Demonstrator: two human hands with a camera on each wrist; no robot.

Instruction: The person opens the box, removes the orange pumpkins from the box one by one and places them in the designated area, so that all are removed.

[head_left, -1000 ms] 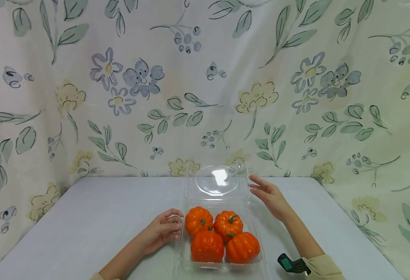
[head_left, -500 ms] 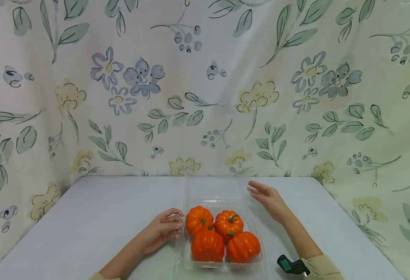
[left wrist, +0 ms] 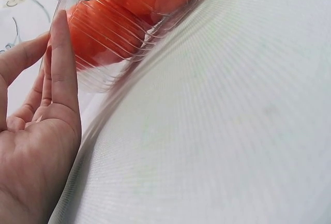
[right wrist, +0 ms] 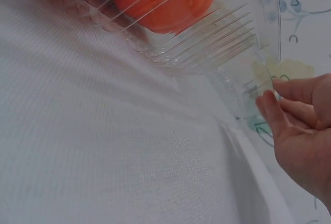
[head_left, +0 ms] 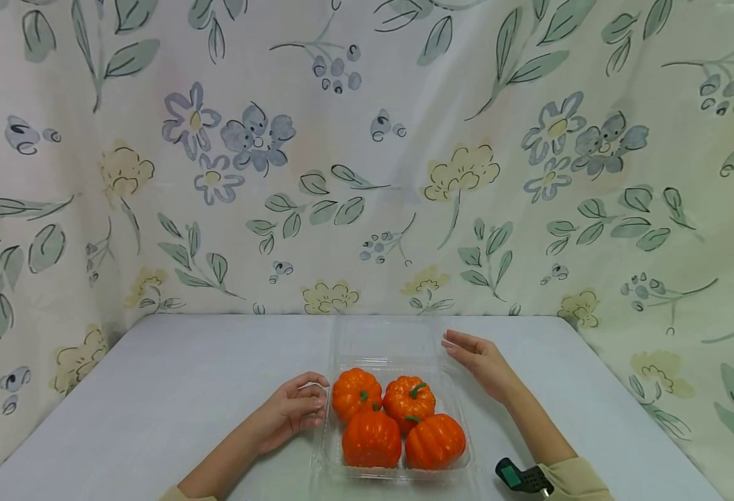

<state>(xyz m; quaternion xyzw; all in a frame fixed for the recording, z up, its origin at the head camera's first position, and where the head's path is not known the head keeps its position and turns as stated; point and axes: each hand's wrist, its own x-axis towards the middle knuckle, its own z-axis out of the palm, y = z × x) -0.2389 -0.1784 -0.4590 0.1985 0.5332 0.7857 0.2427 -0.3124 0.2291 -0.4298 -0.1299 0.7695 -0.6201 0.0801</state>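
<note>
A clear plastic clamshell container (head_left: 398,474) stands on the table with small orange toy pumpkins (head_left: 371,440) inside, several in all. Its lid (head_left: 385,339) leans back behind the base. On the container's left side, my left hand (head_left: 288,415) pinches the rim; the left wrist view has the thumb (left wrist: 63,69) against the ribbed wall. Over at the lid's right edge is my right hand (head_left: 482,362), fingers mostly straight. In the right wrist view its fingertips (right wrist: 269,100) are at the lid's edge; whether they touch it is hard to tell.
A pale cloth covers the table (head_left: 216,355). Behind it hangs a flower-patterned curtain (head_left: 341,153). A dark device with a small greenish screen (head_left: 523,476) sits by the right sleeve (head_left: 579,480).
The lid has tipped backward from a raised position to a lower one, and its bright glare is gone. My right hand has sunk slightly along with it. The left hand keeps its place.
</note>
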